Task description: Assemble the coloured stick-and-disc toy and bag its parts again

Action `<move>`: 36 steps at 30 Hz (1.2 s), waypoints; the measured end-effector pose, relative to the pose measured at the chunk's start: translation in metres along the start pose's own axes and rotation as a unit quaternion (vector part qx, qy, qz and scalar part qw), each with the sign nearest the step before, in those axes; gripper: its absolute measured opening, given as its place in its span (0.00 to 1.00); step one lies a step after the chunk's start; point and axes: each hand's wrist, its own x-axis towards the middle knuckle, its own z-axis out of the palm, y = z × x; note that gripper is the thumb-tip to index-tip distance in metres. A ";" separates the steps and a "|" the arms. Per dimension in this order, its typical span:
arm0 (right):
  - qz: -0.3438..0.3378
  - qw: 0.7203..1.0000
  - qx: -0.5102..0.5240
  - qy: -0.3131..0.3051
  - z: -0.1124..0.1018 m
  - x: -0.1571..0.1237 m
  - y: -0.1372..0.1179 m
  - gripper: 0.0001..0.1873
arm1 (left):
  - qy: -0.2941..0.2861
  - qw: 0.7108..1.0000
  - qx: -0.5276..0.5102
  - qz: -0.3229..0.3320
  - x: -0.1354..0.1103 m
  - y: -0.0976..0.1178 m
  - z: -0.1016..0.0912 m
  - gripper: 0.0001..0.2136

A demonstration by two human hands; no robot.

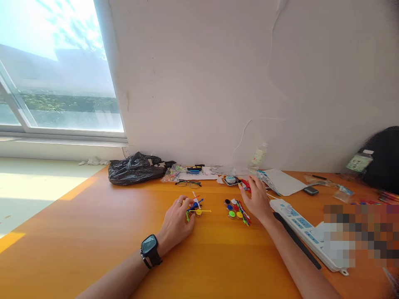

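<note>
My left hand, with a ring and a black watch on the wrist, rests on the orange table and its fingers close on a small model of coloured sticks and discs. My right hand reaches forward with fingers spread and holds nothing. It hovers just right of a loose pile of coloured discs and sticks and near a red piece.
A black plastic bag, glasses, papers, a clear bottle and a small phone lie along the wall. A white power strip sits at the right. A window is at the left.
</note>
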 end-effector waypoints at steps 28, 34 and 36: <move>0.180 0.706 0.655 -0.200 -0.048 -0.019 -0.087 0.15 | 0.097 0.964 -0.244 -0.032 -0.007 0.008 -0.006 0.28; 0.179 0.683 0.672 -0.224 -0.043 -0.026 -0.095 0.16 | 0.079 0.931 -0.348 -0.072 0.005 0.012 -0.014 0.18; 0.202 0.679 0.672 -0.216 -0.037 -0.028 -0.098 0.20 | 0.071 0.912 -0.395 -0.091 0.007 0.013 -0.014 0.19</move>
